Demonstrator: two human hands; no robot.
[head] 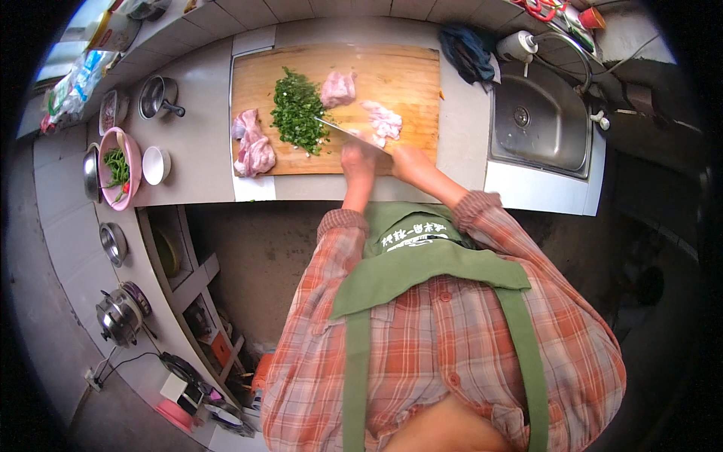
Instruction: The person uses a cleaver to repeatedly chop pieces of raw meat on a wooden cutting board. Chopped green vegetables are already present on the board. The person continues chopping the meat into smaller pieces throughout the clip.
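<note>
My right hand [408, 160] grips a kitchen knife [353, 135], its blade slanting away to the left over a wooden cutting board [418, 73]. Close beside the blade, my left hand [357, 160] is bent low over the board's near edge; its fingers are blurred and partly hidden. A pale pink patch shows just past the blade, too blurred to name. Chopped green herbs [296, 110] form a heap left of the knife tip. Beyond the blade lie a raw meat piece [339, 88] and small cut meat pieces [385, 120]. Larger raw meat [254, 144] rests at the board's left edge.
Right of the board are a dark cloth [466, 53] and a steel sink [539, 124] with a curved faucet [587, 62]. Leftward stand a saucepan [157, 97], a white bowl [156, 165] and a pink basin [134, 164] holding green peppers. A steel pot [120, 316] sits on the side counter.
</note>
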